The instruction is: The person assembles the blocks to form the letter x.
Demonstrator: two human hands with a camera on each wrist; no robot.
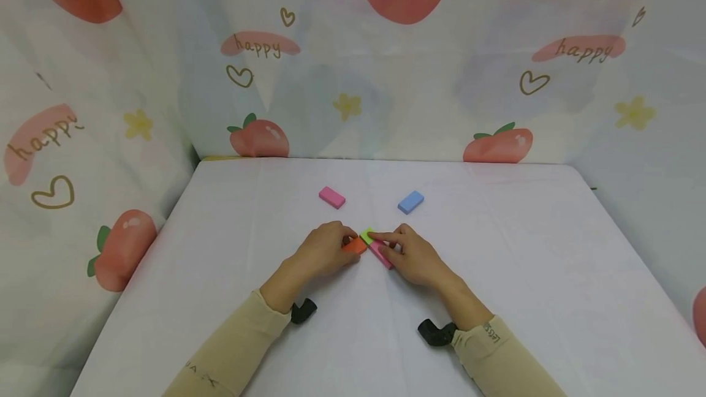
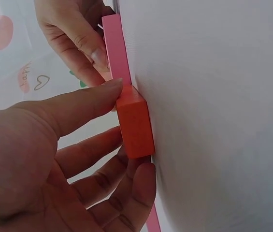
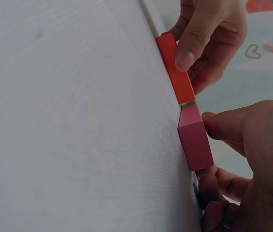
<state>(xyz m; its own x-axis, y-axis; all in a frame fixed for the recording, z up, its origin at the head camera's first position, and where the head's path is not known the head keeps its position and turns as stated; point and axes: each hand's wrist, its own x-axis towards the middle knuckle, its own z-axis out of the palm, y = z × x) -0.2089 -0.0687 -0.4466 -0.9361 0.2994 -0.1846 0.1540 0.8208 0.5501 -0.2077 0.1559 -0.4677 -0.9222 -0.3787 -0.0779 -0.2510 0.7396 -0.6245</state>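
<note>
My left hand grips an orange block between thumb and fingers, low on the white tabletop. In the left wrist view the thumb lies along the near edge of the orange block, with fingers curled behind it. My right hand pinches a pink block; its thumb is on the near side and its index finger reaches over a yellow-green block. These three blocks meet at their ends in a bent shape. In the right wrist view the pink block sits between thumb and fingers.
Beyond the hands lie another pink block at left and a blue block at right. The white table ends at a printed curtain behind and at the left. A black wrist mount juts from each sleeve.
</note>
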